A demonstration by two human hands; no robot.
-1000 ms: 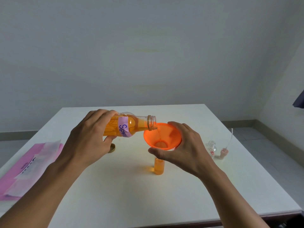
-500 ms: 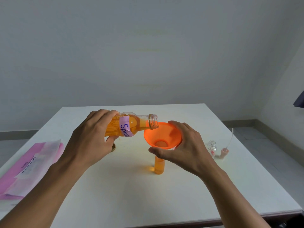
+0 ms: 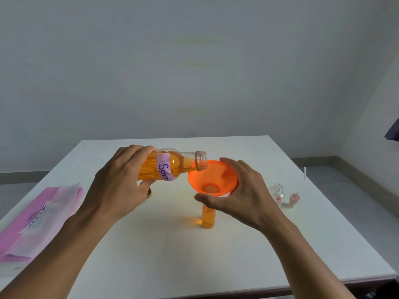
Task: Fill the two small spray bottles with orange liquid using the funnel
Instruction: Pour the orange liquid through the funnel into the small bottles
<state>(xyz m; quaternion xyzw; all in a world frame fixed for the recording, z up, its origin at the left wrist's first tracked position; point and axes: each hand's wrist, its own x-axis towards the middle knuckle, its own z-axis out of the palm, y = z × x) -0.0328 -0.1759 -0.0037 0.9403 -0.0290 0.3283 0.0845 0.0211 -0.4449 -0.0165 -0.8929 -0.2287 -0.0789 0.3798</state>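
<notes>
The left hand (image 3: pixel 121 186) is wrapped around the body of a clear source bottle (image 3: pixel 172 166) that bears a purple label; the bottle lies tilted almost level, its open threaded mouth just over the near-left rim of the orange funnel (image 3: pixel 212 179). Orange liquid fills the bottle's lower side. The right hand (image 3: pixel 241 195) grips the funnel, thumb under the front rim and fingers curled around the far side. The funnel's spout sits in the neck of a small spray bottle (image 3: pixel 208 217), which stands upright on the white surface (image 3: pixel 194 255) and is nearly full of orange liquid. A gold cap (image 3: pixel 149 194) lies behind the left hand. To the right, well apart, stand a second small spray bottle (image 3: pixel 278 194), clear and flower-printed, and beside it a pink sprayer top (image 3: pixel 294 199) with its tube pointing up. At the left edge lies a pink packet (image 3: pixel 36 219).
</notes>
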